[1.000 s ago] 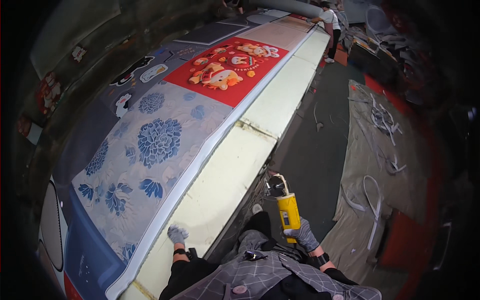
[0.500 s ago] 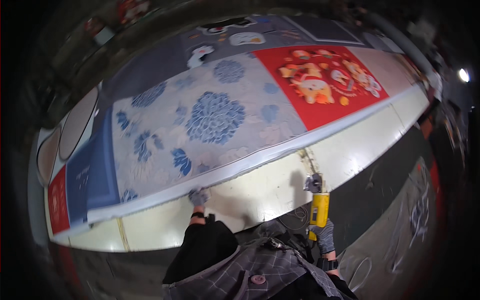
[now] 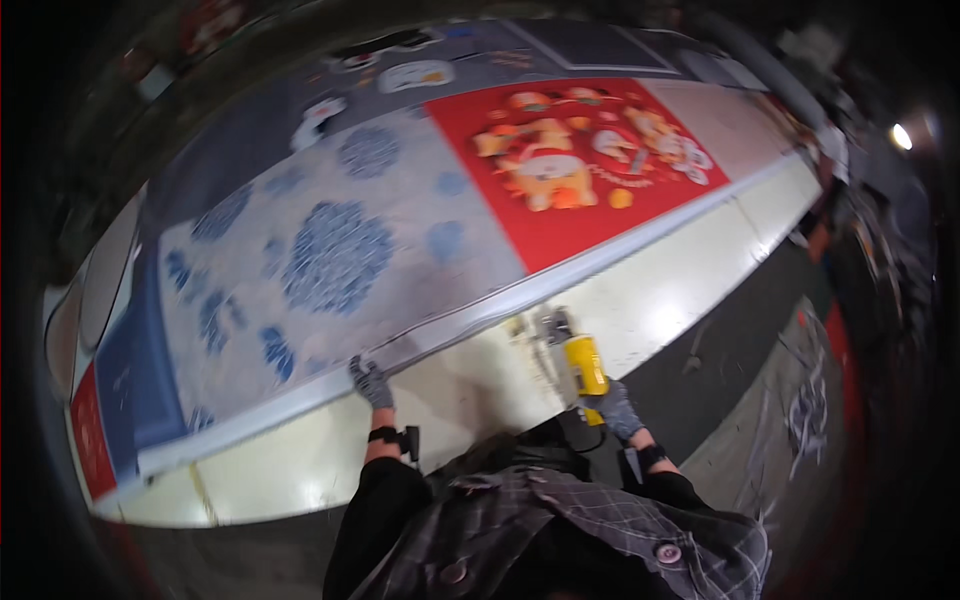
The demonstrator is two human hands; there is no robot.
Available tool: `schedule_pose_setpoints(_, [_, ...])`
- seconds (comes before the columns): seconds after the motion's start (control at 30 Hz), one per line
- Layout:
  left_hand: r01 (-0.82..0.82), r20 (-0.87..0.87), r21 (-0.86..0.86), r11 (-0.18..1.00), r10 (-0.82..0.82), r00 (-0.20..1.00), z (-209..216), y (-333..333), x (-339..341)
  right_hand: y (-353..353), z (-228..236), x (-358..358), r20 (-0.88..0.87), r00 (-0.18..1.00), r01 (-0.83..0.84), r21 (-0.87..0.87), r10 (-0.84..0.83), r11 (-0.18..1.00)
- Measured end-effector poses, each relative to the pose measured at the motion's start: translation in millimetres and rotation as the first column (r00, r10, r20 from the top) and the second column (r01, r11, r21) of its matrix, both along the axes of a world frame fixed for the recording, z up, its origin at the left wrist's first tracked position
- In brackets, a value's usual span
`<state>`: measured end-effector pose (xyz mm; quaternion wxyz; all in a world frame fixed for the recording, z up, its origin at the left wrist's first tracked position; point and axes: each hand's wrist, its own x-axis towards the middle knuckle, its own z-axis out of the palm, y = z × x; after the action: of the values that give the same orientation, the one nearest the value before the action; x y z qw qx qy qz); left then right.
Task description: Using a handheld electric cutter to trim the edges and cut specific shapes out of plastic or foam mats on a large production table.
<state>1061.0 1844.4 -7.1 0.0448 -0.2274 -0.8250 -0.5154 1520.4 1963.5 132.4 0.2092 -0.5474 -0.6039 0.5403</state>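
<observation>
My right hand (image 3: 613, 408), in a grey glove, is closed around the handle of a yellow power tool (image 3: 586, 365) with a grey metal head. That head is over the pale tabletop (image 3: 470, 390), just short of the white border of a long printed fabric sheet (image 3: 420, 255). My left hand (image 3: 371, 382), also gloved, rests on this white border with its fingers apart, by the panel of blue flowers. To the right of the flowers lies a red panel (image 3: 590, 170) with cartoon figures. Motion blur softens the tool's head.
Blue and small red panels (image 3: 95, 430) lie at the left end, near rounded mats (image 3: 108, 285). Grey printed sheets (image 3: 260, 140) cover the far side. A long roll (image 3: 770, 75) is at the far right. Scraps and strips (image 3: 808, 400) litter the floor to the right.
My right hand has brought the yellow tool forward and left, closer to the sheet's border. My left hand has moved forward from the table's edge area onto the border. The whole view has shifted.
</observation>
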Motion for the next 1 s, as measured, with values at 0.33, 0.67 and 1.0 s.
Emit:
schedule_pose_setpoints(0.33, [0.076, 0.144, -0.849, 0.524, 0.09, 0.985, 87, 171, 51, 76, 3, 36, 0.211, 0.965, -0.105, -0.231, 0.156, 0.967])
schedule_pose_setpoints(0.67, [-0.097, -0.089, -0.884, 0.458, 0.039, 0.995, 68, 205, 70, 117, -2, 43, 0.101, 0.986, -0.101, -0.283, 0.134, 0.954])
schedule_pose_setpoints(1.0, [-0.13, -0.119, -0.884, 0.449, 0.053, 0.992, 63, 190, 67, 116, -16, 26, 0.007, 0.984, -0.166, -0.299, 0.176, 0.94])
